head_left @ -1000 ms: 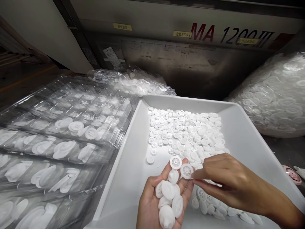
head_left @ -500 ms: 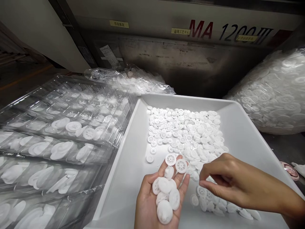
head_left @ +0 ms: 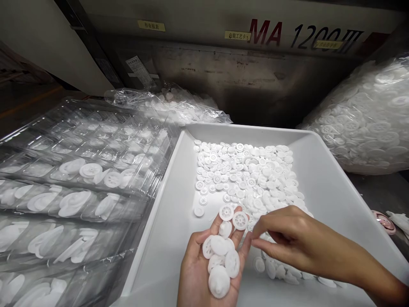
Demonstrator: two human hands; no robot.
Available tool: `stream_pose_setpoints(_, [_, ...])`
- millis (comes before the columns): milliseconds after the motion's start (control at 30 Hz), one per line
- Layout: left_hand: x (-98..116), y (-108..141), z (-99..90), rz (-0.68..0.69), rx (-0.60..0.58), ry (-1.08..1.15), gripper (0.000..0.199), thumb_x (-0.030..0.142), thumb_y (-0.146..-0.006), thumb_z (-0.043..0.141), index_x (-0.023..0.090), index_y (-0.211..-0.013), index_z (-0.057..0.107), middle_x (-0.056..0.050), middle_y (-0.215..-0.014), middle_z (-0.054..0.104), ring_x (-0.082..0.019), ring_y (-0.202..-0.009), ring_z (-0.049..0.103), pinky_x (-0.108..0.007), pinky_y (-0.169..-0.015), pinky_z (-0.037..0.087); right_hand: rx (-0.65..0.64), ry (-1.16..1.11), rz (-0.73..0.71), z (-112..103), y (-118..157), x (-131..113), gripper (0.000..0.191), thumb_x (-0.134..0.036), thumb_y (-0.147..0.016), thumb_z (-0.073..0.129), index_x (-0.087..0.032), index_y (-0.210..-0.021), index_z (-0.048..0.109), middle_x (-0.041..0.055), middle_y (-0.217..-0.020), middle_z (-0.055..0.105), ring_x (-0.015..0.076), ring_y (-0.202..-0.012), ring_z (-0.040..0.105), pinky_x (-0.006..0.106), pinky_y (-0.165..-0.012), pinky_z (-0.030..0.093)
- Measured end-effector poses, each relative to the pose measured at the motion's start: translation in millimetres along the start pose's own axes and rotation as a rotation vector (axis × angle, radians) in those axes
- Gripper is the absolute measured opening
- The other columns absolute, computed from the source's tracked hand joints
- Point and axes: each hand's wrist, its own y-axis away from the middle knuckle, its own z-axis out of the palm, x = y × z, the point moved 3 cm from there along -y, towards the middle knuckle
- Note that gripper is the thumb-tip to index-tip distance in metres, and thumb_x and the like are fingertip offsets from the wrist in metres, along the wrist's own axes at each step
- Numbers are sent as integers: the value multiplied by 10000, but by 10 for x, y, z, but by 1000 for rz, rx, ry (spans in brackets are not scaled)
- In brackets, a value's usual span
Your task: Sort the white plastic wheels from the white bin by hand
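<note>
Palm up over the white bin [head_left: 159, 256], my left hand [head_left: 204, 264] cups several white plastic gears [head_left: 219, 281], with two spoked ones resting on its fingertips. My right hand [head_left: 287, 234] is beside it, thumb and index finger nearly pinched at the left fingertips; whether anything small sits between them is hidden. Loose white gears [head_left: 246, 170] cover the far part of the bin's floor, and more lie beneath my right hand.
Clear compartment trays [head_left: 79, 200] with white parts are stacked on the left. A plastic bag [head_left: 172, 104] of parts lies behind the bin, a large full bag [head_left: 367, 123] at the right. A machine [head_left: 204, 64] stands behind.
My right hand has moved left to the fingertips of my left hand. My left hand still carries the gears, and the whole view has shifted slightly.
</note>
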Motion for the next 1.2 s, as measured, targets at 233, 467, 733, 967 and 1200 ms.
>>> stream_pose_setpoints(233, [-82, -39, -16, -229, -194, 55, 386, 179, -829, 398, 160, -1198, 512, -121, -1134, 637, -217, -1071, 586, -337, -872, 475, 218, 436, -343, 219, -44, -130, 238, -68, -899, 431, -136, -1114, 507, -25, -637, 523, 124, -529, 417, 284, -494, 261])
stream_pose_setpoints(467, [-39, 16, 2, -137, -106, 39, 496, 148, -814, 389, 157, -1310, 372, -136, -1166, 624, -243, -1065, 592, -410, -880, 478, 281, -217, 20, 176, -37, -104, 97, -215, -885, 508, -236, -959, 567, -80, -565, 394, 79, -498, 374, 221, -493, 296])
stream_pose_setpoints(733, [30, -27, -84, 102, -75, 34, 539, 187, -718, 481, 125, -1254, 454, -193, -1175, 614, -321, -1100, 559, -497, -925, 453, 73, -717, 480, 298, -59, -24, 154, -275, -883, 479, -213, -743, 489, -88, -542, 317, 76, -512, 337, 191, -503, 300])
stream_pose_setpoints(967, [30, -11, -117, 126, -51, -3, 465, 182, -706, 504, 141, -1167, 554, -172, -1141, 640, -302, -1051, 594, -442, -833, 527, 46, -676, 481, 310, -118, 60, 181, -312, -884, 473, -212, -734, 458, -88, -551, 322, 71, -503, 322, 187, -482, 268])
stream_pose_setpoints(1200, [30, 2, -84, 132, 11, 17, 540, 159, -695, 507, 87, -1229, 489, -231, -1174, 602, -365, -1079, 561, -538, -836, 503, -24, -565, 441, 297, -78, 84, 271, -317, -882, 477, -193, -645, 429, -68, -578, 353, 81, -549, 315, 206, -491, 252])
